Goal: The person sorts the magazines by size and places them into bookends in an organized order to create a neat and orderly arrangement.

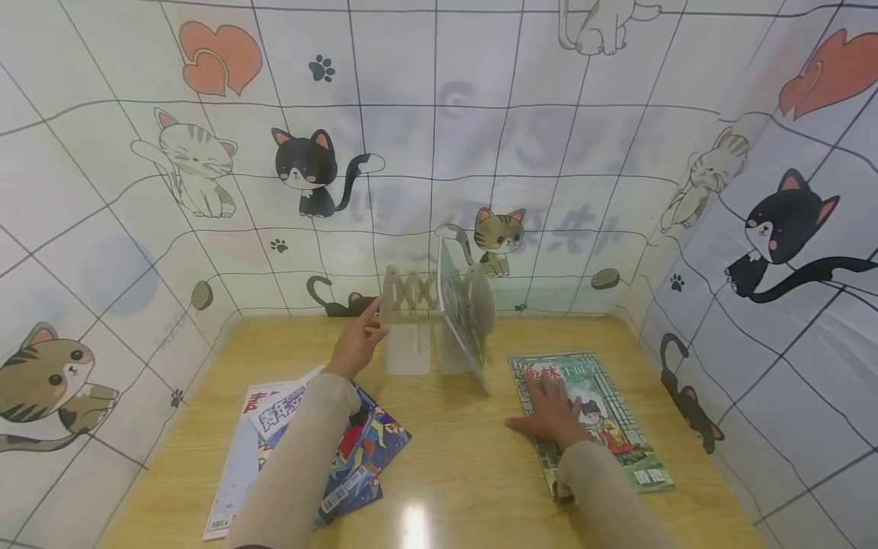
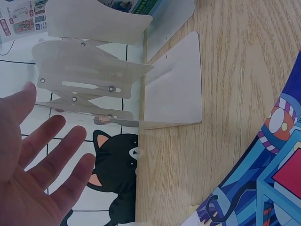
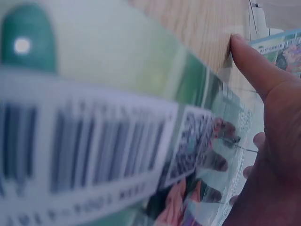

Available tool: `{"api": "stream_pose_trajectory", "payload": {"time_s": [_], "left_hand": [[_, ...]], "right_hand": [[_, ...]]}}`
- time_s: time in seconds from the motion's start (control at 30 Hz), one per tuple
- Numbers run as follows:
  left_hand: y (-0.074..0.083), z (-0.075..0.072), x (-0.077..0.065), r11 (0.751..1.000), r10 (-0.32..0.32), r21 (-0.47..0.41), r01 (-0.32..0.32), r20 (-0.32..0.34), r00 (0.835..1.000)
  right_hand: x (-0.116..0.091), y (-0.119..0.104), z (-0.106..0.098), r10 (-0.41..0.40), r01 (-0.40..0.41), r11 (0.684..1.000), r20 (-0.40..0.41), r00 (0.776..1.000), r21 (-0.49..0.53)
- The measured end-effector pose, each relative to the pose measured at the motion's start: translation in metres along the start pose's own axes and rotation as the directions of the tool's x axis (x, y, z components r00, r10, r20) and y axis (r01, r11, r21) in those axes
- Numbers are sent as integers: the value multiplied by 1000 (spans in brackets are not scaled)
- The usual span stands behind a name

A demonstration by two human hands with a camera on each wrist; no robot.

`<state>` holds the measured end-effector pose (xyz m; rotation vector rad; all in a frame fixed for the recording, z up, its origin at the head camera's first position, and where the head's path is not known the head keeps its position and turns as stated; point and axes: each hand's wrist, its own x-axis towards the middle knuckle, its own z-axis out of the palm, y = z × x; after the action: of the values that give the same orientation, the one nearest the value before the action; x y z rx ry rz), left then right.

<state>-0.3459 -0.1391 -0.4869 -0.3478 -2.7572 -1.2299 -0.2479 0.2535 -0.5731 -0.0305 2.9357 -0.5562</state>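
An expandable white metal book stand (image 1: 408,352) stands at the back of the table, with one thin magazine (image 1: 458,305) leaning upright in its right half. My left hand (image 1: 355,345) is beside the stand's left end, fingers spread and relaxed. In the left wrist view, those fingers (image 2: 59,162) are in front of the crossed slats and hold nothing. To the right lies a green-covered magazine (image 1: 607,412) with a cartoon figure on it. My right hand (image 1: 550,410) is over its left part, fingers extended. Close up in the right wrist view is its barcode (image 3: 103,146).
Several overlapping magazines (image 1: 370,450), one with a dark blue cover, lie at the left under my left forearm. Cat-patterned sheeting (image 1: 411,152) rises behind the wooden table (image 1: 439,457) and on both sides of it.
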Motion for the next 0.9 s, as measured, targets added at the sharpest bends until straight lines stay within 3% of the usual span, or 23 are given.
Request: {"api": "stream_pose_trajectory", "payload": {"time_s": [0.4, 0.9], "left_hand": [[1, 1, -1, 1000, 23, -20, -23, -6, 1000], [-1, 1, 2, 999, 29, -32, -29, -7, 1000]], "right_hand": [[-1, 14, -9, 94, -95, 996, 58, 994, 1], [6, 11, -25, 80, -77, 997, 149, 986, -25]]}}
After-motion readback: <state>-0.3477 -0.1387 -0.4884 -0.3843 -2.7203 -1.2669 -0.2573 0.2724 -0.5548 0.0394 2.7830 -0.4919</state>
